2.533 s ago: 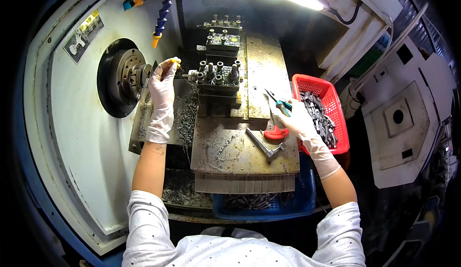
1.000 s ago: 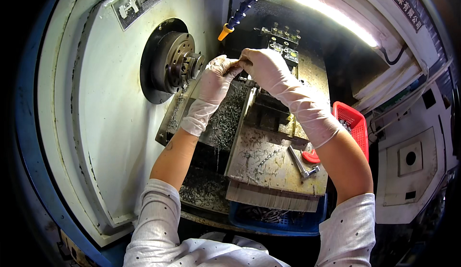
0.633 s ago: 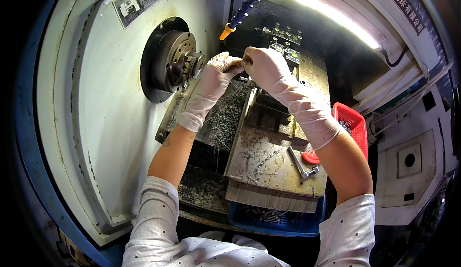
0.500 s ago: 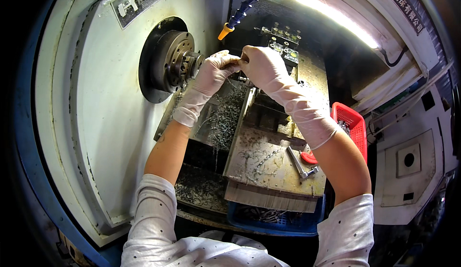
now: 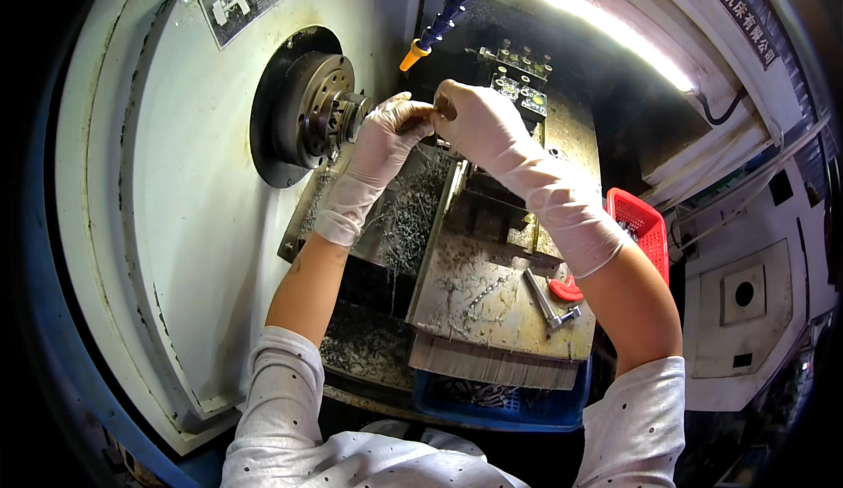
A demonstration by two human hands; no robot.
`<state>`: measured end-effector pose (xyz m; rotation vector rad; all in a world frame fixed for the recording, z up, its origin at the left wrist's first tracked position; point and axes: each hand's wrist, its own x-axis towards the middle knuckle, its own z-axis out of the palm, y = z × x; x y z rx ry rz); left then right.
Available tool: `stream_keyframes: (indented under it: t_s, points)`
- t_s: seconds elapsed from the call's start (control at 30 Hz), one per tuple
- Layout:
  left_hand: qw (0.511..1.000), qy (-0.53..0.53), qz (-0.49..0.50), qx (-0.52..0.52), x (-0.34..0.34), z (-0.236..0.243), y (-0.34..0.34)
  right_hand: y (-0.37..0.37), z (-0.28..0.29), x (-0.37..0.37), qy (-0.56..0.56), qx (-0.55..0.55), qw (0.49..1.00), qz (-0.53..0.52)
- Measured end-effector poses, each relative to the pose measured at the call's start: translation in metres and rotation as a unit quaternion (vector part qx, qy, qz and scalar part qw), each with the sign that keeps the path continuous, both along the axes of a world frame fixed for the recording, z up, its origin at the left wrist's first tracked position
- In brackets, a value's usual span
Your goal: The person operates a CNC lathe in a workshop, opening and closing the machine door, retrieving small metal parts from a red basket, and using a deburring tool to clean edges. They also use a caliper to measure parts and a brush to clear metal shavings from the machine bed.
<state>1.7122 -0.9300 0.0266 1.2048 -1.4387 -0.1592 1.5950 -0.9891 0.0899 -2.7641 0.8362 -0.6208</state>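
Both my hands wear thin white gloves and meet in front of the lathe chuck [image 5: 318, 109]. My left hand [image 5: 391, 135] is closed, thumb and fingers pinched, just right of the chuck's jaws. Against its fingertips presses my right hand [image 5: 479, 121], also closed, bent down at the wrist. Whatever lies between the fingertips is too small and too covered to name. Behind my right hand stands the tool holder block [image 5: 520, 93] with several bolts on top.
An orange-tipped blue coolant hose [image 5: 414, 54] hangs above my hands. Metal shavings [image 5: 413, 211] litter the bed. On the slide cover lie a T-shaped wrench [image 5: 543, 299] and a red object [image 5: 566, 290]. A red basket [image 5: 639, 225] stands right; a blue crate [image 5: 500, 413] with metal parts sits below.
My hands stay together at the chuck, having shifted only very slightly left. My left wrist and forearm have dropped a little; the view has moved slightly.
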Motion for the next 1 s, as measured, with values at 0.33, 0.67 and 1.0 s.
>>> stream_keyframes:
  t_s: [0.33,0.67,1.0]
  points:
    - [0.996,0.089,0.011,0.024,-0.005,-0.005,-0.003,-0.017,0.000,0.002,-0.041,0.138,0.989,0.015]
    - [0.998,0.035,-0.030,0.050,0.001,-0.025,-0.015,-0.016,-0.011,0.005,0.026,-0.008,1.000,0.002]
    - [0.985,0.099,-0.050,0.131,0.003,-0.032,-0.018,-0.018,-0.014,0.008,0.060,-0.028,0.998,0.011]
